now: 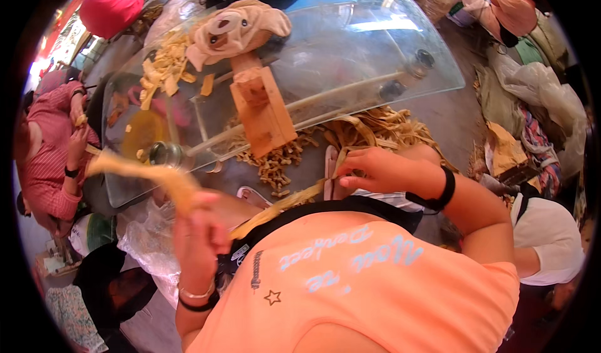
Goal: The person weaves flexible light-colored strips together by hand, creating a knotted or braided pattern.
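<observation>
Blurred by motion, my left hand (203, 228) is closed around a long, yellowish, pliable strip (150, 172) that swings out to the left. A further twisted length of yellowish strip (285, 204) runs across my lap toward my right hand; whether both lengths are one piece, I cannot tell. My right hand (379, 170) has its fingers curled and thumb drawn in at the upper end of that length, above my right thigh. In front of me a wooden block (261, 112) lies at the near side of the glass table (350, 52), its near end jutting over the edge.
A cream animal-faced plush item (235, 30) and a heap of yellow strips (166, 65) lie on the table. Under its near edge are knotted small pieces (275, 165) and more long strips (388, 127). A person in red stripes (53, 140) sits left; plastic sacks (532, 80) stand right.
</observation>
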The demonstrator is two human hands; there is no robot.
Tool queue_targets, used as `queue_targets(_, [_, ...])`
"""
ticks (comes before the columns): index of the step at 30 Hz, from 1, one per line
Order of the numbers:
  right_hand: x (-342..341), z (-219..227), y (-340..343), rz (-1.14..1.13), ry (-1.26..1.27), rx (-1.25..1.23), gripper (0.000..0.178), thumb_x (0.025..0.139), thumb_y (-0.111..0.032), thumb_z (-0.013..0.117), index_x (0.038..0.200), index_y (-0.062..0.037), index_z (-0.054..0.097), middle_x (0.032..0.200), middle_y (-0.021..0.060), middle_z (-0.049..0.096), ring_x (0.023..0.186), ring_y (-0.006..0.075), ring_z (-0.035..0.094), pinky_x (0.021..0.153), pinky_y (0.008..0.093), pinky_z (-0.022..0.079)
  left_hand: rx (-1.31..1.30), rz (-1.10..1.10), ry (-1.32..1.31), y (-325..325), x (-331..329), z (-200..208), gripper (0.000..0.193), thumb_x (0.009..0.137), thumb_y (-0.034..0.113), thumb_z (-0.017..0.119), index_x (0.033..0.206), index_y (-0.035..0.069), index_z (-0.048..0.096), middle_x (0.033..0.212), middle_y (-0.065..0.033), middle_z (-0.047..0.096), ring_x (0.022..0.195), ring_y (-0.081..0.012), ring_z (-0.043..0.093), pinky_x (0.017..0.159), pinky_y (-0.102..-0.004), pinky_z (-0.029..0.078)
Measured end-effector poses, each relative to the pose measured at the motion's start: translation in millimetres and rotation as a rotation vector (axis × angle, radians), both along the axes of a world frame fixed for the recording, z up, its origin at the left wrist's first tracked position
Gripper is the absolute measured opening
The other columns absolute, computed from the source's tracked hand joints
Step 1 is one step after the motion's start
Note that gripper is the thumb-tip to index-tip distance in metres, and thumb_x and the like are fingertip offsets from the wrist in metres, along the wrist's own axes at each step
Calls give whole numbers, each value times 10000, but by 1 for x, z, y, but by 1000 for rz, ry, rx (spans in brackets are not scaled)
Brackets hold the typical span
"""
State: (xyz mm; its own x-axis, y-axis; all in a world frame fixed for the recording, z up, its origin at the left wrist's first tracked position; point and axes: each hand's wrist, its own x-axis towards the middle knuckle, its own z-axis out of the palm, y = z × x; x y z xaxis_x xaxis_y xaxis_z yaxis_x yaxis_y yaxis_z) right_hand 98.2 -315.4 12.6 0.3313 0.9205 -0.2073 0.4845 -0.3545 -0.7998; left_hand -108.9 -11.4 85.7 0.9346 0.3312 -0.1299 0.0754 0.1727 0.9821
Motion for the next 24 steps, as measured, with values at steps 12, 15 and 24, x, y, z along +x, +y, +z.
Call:
queue_targets(12, [-21, 68, 73, -326, 864, 625, 496, 1099, -296, 341, 1457, 40, 406, 1264, 149, 629, 1222, 236, 576, 1053, 371, 449, 98, -647, 170, -40, 62, -10, 261, 1073, 219, 439, 972, 15, 565, 633, 17, 463, 549, -69, 409, 516, -238, 345])
queue_targets(15, [-12, 75, 75, -332, 882, 590, 442, 1092, -295, 375, 1391, 13, 478, 1219, 153, 639, 1181, 231, 595, 1027, 383, 472, 91, -707, 249, -38, 66, -13, 264, 1073, 215, 431, 960, 16, 562, 615, 3, 468, 532, -78, 422, 512, -250, 355])
queue_targets(24, [-9, 74, 68, -356, 1056, 495, 240, 1068, -255, 482, 1050, -34, 574, 790, -26, 492, 663, 84, 479, 641, 291, 464, 436, -670, -1, -23, 73, -33, 200, 1015, 181, 536, 914, 27, 614, 610, -32, 540, 469, -119, 466, 473, -264, 374])
